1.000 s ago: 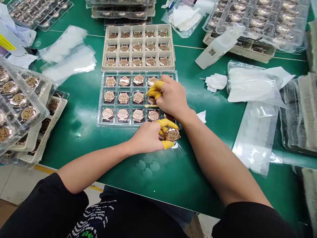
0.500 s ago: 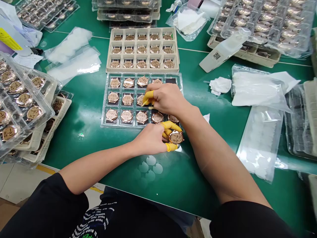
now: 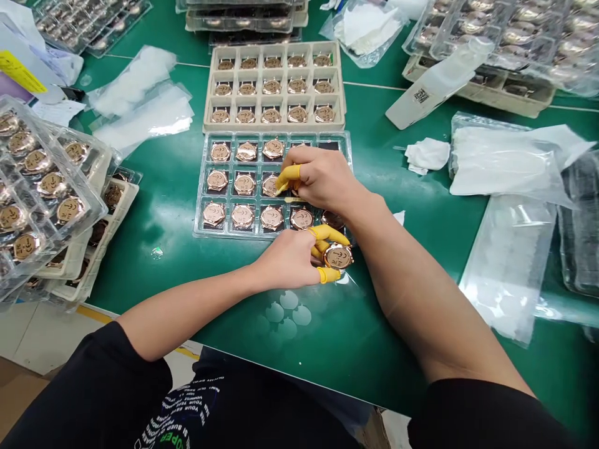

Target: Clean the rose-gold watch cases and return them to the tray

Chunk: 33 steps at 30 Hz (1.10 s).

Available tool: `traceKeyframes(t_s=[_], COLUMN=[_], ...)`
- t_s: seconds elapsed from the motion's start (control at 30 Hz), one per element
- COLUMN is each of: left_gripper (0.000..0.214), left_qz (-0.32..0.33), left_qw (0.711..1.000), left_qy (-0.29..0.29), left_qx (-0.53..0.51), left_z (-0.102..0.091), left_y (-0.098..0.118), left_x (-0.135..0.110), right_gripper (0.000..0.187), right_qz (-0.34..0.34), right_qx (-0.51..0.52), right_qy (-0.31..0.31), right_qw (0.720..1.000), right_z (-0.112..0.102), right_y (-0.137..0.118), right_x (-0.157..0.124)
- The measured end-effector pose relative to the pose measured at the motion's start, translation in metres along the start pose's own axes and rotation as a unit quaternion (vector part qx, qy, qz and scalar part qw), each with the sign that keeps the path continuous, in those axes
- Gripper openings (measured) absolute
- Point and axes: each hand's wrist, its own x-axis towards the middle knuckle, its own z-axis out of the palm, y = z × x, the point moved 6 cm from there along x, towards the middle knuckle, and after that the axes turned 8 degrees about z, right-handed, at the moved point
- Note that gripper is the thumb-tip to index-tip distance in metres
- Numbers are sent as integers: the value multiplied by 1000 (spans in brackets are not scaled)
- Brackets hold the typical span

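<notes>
My left hand, with yellow finger cots, pinches a round rose-gold watch case just in front of a clear plastic tray. That tray holds several more rose-gold cases in its cells. My right hand hovers over the tray's middle row, fingers curled; a thin pale stick-like thing shows under its yellow-tipped fingers. Behind the clear tray lies a beige tray with several smaller cases.
Stacked clear trays of cases crowd the left edge, more stacks at the back right. Plastic bags and white wipes lie to the right, bags at the left. Round clear film discs lie near the table's front edge.
My right hand moved from the tray's right column leftward to its middle row and curled tighter. The left hand kept hold of the case.
</notes>
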Motion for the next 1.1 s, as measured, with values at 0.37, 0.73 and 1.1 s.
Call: traceKeyframes(t_s=[0.37, 0.73, 1.1], left_gripper=[48, 52, 52], left_qz=[3, -10, -22], left_qw=[1000, 1000, 1000], left_qy=[-4, -16, -8], left_qx=[-8, 8, 4], left_z=[0, 0, -1], left_y=[1, 1, 5], left_x=[0, 0, -1], right_gripper=[35, 31, 25], right_qz=[0, 306, 242], right_qx=[54, 49, -3], right_qy=[33, 79, 124], right_qw=[998, 948, 962], right_z=[-3, -103, -31], right_y=[2, 84, 59], right_x=[-6, -74, 6])
